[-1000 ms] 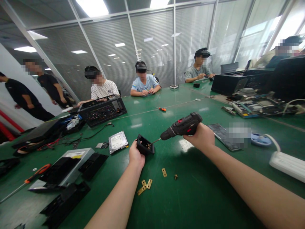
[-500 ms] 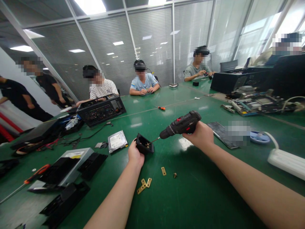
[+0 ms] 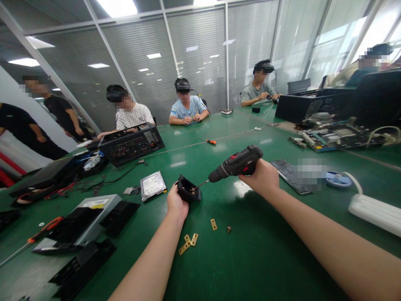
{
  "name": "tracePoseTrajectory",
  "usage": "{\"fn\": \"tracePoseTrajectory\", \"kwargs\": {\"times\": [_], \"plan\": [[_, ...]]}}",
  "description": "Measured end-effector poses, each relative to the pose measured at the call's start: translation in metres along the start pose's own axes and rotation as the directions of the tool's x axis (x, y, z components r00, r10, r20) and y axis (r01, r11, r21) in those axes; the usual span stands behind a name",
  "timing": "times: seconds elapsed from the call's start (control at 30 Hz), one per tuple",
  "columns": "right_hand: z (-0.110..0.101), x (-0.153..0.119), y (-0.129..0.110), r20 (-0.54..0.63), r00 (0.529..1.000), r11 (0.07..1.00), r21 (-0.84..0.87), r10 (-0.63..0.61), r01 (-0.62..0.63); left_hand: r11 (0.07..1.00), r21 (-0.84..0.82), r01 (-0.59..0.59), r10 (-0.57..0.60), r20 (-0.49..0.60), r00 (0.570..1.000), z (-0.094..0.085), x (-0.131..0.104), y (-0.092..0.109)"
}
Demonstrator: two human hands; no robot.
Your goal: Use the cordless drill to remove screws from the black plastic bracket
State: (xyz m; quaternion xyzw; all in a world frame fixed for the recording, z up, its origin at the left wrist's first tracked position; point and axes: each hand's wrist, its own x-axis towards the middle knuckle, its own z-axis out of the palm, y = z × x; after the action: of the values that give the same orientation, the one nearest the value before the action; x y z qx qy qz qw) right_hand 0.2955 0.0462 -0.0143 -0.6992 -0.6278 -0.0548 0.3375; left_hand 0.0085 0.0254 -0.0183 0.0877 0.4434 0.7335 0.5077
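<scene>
My left hand (image 3: 178,201) is closed around a small black open-fronted box (image 3: 189,189), tilted so that its inside faces right. Small brass-coloured parts show inside it. A black cordless drill (image 3: 236,164) is gripped in my right hand (image 3: 261,177). Its thin bit (image 3: 203,184) points left and down at the box's opening; whether the tip touches anything inside I cannot tell. On the green table below lie a single brass plate (image 3: 213,224), a small screw (image 3: 229,229) and a little cluster of brass plates (image 3: 188,244).
A hard drive (image 3: 153,186) lies left of the box. Further left are a silver disc drive (image 3: 94,217), black plastic pieces and an orange-handled screwdriver (image 3: 45,229). To the right lie a dark flat panel (image 3: 291,177) and a white power strip (image 3: 374,213). Several co-workers sit across the table.
The whole view has shifted very slightly. Both hands keep hold of the box and the drill, in nearly the same position.
</scene>
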Motion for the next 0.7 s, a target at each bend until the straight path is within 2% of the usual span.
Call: {"fn": "tracePoseTrajectory", "kwargs": {"times": [0.37, 0.7], "plan": [[-0.0004, 0.0009, -0.0006, 0.012, 1.000, 1.000, 0.006, 0.012, -0.012, 0.999, 0.035, -0.009, 0.008, 0.024, 1.000, -0.0008, 0.0017, -0.0008], [-0.0059, 0.0010, -0.0051, 0.028, 0.999, 0.999, 0.019, 0.025, -0.026, 1.000, 0.029, 0.010, -0.009, -0.025, 1.000, 0.0012, 0.0006, 0.0011]]}}
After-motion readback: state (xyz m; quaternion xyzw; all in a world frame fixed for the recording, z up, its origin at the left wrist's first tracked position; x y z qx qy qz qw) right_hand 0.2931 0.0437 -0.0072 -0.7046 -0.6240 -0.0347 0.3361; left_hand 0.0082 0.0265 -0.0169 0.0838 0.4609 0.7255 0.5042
